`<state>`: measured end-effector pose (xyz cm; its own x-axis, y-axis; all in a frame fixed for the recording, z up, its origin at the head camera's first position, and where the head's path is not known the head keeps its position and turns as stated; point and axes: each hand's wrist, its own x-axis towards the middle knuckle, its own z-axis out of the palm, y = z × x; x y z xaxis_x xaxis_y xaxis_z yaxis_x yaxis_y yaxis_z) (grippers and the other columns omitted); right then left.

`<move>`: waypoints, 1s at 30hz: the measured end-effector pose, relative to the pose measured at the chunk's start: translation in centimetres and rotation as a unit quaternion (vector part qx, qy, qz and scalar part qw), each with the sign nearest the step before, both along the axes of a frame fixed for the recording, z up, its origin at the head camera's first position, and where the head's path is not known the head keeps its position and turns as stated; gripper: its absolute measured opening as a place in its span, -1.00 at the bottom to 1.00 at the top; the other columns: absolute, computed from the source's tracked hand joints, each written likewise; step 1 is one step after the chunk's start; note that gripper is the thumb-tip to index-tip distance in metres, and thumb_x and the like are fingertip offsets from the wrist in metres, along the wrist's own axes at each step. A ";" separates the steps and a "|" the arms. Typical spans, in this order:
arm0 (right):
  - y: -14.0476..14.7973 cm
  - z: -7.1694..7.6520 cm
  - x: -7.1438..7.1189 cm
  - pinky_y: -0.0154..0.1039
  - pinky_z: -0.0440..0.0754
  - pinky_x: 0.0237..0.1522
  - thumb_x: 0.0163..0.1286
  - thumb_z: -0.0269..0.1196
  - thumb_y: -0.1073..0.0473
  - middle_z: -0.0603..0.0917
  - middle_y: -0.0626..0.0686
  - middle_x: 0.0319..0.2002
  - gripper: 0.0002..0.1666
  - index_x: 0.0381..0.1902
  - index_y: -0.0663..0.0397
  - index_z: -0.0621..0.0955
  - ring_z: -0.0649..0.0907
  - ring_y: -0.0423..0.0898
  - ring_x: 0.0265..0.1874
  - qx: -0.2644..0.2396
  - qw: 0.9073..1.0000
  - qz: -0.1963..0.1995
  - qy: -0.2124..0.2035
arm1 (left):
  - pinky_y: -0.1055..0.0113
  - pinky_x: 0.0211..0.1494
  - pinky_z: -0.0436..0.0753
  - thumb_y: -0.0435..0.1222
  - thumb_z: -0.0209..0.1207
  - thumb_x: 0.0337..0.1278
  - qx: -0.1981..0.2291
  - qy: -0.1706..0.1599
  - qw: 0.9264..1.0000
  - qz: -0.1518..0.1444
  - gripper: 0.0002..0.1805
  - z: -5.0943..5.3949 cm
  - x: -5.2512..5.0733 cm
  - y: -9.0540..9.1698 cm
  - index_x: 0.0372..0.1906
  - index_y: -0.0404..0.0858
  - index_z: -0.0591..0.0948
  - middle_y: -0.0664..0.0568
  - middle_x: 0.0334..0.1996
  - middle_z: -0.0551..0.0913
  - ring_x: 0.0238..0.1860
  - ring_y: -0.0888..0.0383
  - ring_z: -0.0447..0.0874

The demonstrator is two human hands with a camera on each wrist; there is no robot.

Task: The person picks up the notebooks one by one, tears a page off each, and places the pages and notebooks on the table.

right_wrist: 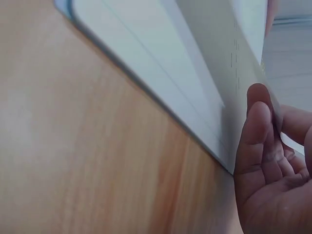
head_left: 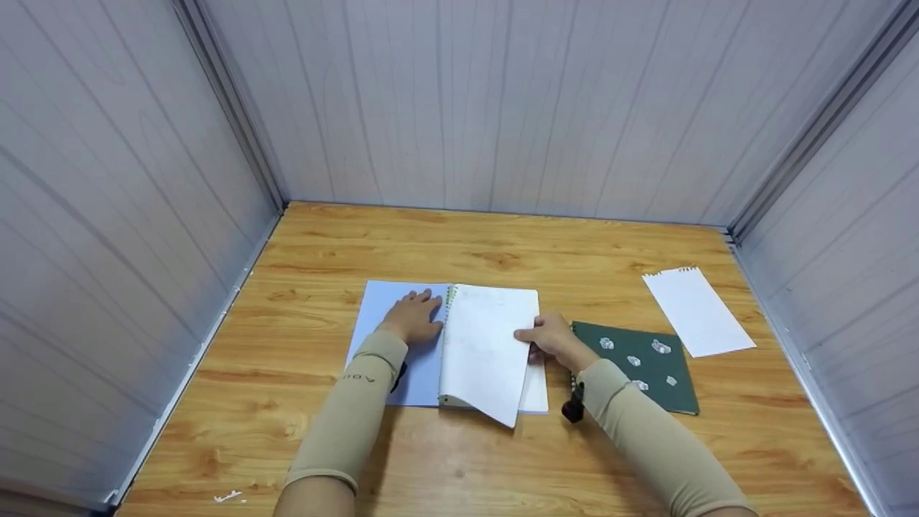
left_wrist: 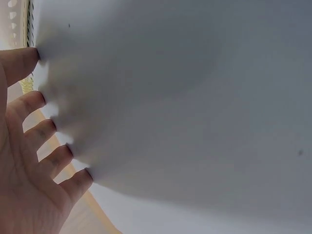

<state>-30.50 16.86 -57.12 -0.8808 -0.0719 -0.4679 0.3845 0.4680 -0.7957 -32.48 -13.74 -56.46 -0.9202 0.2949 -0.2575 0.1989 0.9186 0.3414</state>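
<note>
An open spiral notebook [head_left: 535,391] lies on the wooden table, its light blue cover [head_left: 420,373] folded out to the left. My left hand [head_left: 413,317] rests on that cover close to the spiral binding, fingers spread; the left wrist view shows its fingertips [left_wrist: 80,181] touching the blue surface. At the notebook's right edge my right hand [head_left: 549,336] pinches a white page [head_left: 488,345] between thumb and fingers. The page is lifted and bent, its lower corner sticking out past the notebook. Beneath it, in the right wrist view, another page [right_wrist: 141,53] shows.
Right of the notebook lies a green spiral notebook [head_left: 624,359] with pale printed shapes, partly behind my right wrist. A loose torn-edged white sheet [head_left: 700,312] lies beyond it, touching its corner. Small white paper scraps [head_left: 228,496] lie front left. Panel walls [head_left: 467,108] enclose the table.
</note>
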 end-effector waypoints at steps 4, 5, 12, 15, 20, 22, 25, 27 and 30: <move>-0.4 -0.1 0.6 -0.34 0.70 -0.53 0.53 0.41 0.20 0.68 0.03 -0.55 -0.78 -0.27 0.18 0.61 0.68 -0.15 -0.63 -0.002 1.000 -0.003 0.002 | -0.22 0.80 0.09 -0.04 0.05 0.64 0.002 0.011 1.000 -0.007 -0.30 0.0 0.1 -0.1 0.71 -0.18 0.31 -0.20 0.74 0.19 0.75 -0.31 0.06; -0.5 -0.2 0.6 -0.34 0.71 -0.54 0.52 0.42 0.20 0.67 0.04 -0.56 -0.77 -0.28 0.19 0.60 0.68 -0.15 -0.65 -0.001 1.000 -0.003 0.004 | -0.23 0.79 0.10 -0.04 0.05 0.63 0.002 0.012 1.000 -0.007 -0.30 -0.1 0.1 -0.1 0.71 -0.19 0.32 -0.21 0.74 0.20 0.75 -0.31 0.07; -1.0 -0.4 1.1 -0.34 0.71 -0.58 0.54 0.41 0.21 0.66 0.05 -0.60 -0.74 -0.33 0.18 0.57 0.69 -0.15 -0.69 0.019 1.000 -0.001 0.021 | -0.22 0.79 0.10 -0.03 0.04 0.63 -0.004 0.016 1.000 -0.008 -0.29 -0.3 0.0 -0.1 0.71 -0.19 0.31 -0.21 0.73 0.20 0.75 -0.31 0.08; -1.2 -0.5 1.3 -0.34 0.71 -0.60 0.54 0.39 0.23 0.67 0.08 -0.60 -0.76 -0.29 0.23 0.57 0.70 -0.13 -0.70 0.014 1.000 0.002 0.021 | -0.22 0.80 0.10 -0.03 0.03 0.64 -0.005 0.016 1.000 -0.008 -0.29 -0.3 0.0 -0.1 0.71 -0.19 0.30 -0.22 0.73 0.20 0.75 -0.31 0.08; -1.0 -0.3 1.9 -0.33 0.71 -0.60 0.56 0.37 0.23 0.70 0.11 -0.56 -0.77 -0.21 0.26 0.56 0.72 -0.12 -0.67 0.021 1.000 0.015 0.017 | -0.22 0.80 0.09 -0.04 0.04 0.64 -0.002 0.017 1.000 -0.005 -0.29 -0.2 0.0 0.2 0.71 -0.20 0.29 -0.21 0.73 0.20 0.75 -0.31 0.07; -0.8 -0.3 2.1 -0.33 0.70 -0.58 0.56 0.36 0.22 0.71 0.11 -0.54 -0.78 -0.19 0.26 0.57 0.73 -0.12 -0.66 0.027 0.999 0.023 0.016 | -0.22 0.80 0.08 -0.04 0.04 0.64 0.002 0.015 1.000 -0.004 -0.29 -0.3 0.0 0.2 0.71 -0.20 0.29 -0.21 0.74 0.19 0.75 -0.31 0.06; -0.1 -0.2 2.5 -0.34 0.69 -0.56 0.56 0.36 0.21 0.71 0.10 -0.50 -0.80 -0.15 0.27 0.60 0.72 -0.12 -0.63 0.032 0.999 0.034 0.007 | -0.22 0.81 0.05 -0.03 0.03 0.64 0.006 0.010 1.000 -0.003 -0.28 -0.5 -0.1 0.1 0.72 -0.19 0.28 -0.20 0.75 0.17 0.76 -0.30 0.03; 0.5 -0.3 2.7 -0.34 0.70 -0.54 0.57 0.35 0.22 0.72 0.10 -0.47 -0.82 -0.10 0.28 0.64 0.71 -0.13 -0.61 0.028 0.999 0.038 -0.002 | -0.21 0.81 0.03 -0.02 0.03 0.63 0.009 0.008 1.000 -0.003 -0.27 -0.6 -0.2 -0.1 0.73 -0.18 0.27 -0.20 0.75 0.15 0.77 -0.30 0.01; 1.2 -0.2 3.1 -0.33 0.71 -0.52 0.59 0.32 0.22 0.75 0.09 -0.44 -0.80 0.00 0.27 0.67 0.72 -0.13 -0.60 0.016 1.000 0.026 -0.005 | -0.22 0.82 0.00 -0.02 0.04 0.62 0.013 0.001 1.000 -0.005 -0.25 -0.7 -0.2 -0.4 0.74 -0.17 0.24 -0.19 0.76 0.12 0.78 -0.30 -0.03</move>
